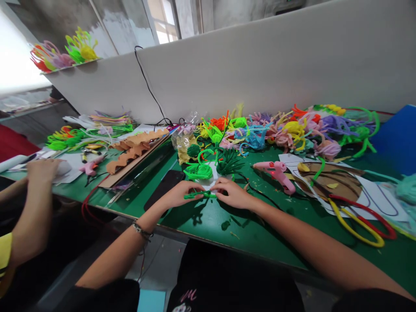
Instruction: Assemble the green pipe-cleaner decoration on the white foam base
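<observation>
My left hand [180,193] and my right hand [231,193] meet over the green table [208,225], both pinching a short green pipe cleaner piece [199,195] that lies between them. The fingers of each hand are closed on its ends. Just beyond the hands lie a coiled bright green pipe cleaner [198,171] and a dark green tuft [229,164]. A black phone [164,187] lies flat left of my left hand.
A pink glue gun [276,172] lies to the right, beside paper with a brown cutout [334,184] and red and yellow loops [360,221]. Colourful pipe cleaner flowers [286,130] pile along the white divider. Another person's hand [41,169] works at the left, near orange scalloped strips [134,149].
</observation>
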Tool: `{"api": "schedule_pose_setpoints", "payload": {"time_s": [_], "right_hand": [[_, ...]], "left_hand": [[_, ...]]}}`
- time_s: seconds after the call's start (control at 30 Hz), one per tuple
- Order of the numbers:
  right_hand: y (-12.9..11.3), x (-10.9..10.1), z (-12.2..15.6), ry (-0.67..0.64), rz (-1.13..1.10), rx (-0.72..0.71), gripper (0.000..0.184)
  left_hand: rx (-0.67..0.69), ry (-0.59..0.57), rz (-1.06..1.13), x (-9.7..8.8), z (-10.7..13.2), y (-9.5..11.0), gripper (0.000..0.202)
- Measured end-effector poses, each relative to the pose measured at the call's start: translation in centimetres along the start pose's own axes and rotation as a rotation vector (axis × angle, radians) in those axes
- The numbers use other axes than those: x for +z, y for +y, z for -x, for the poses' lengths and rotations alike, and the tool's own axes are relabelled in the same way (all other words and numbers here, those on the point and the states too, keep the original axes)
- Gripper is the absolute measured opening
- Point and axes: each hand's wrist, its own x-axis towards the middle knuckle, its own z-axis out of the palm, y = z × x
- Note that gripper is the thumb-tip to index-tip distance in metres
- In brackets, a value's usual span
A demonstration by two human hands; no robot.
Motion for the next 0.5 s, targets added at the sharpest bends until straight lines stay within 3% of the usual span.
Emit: {"api": "schedule_pose_setpoints", "payload": {"time_s": [0.2, 0.5], "right_hand": [[0.2, 0.2, 0.0, 0.019, -0.008, -0.013, 0.023], [0.1, 0.0, 0.0, 0.007, 0.016, -0.033, 0.021]], "left_hand": [[-0.059, 0.117, 0.072, 0.8, -0.9, 0.2, 0.018], [-0.064, 0.056, -0.032, 0.6, -2.6, 0.6, 0.016]]}}
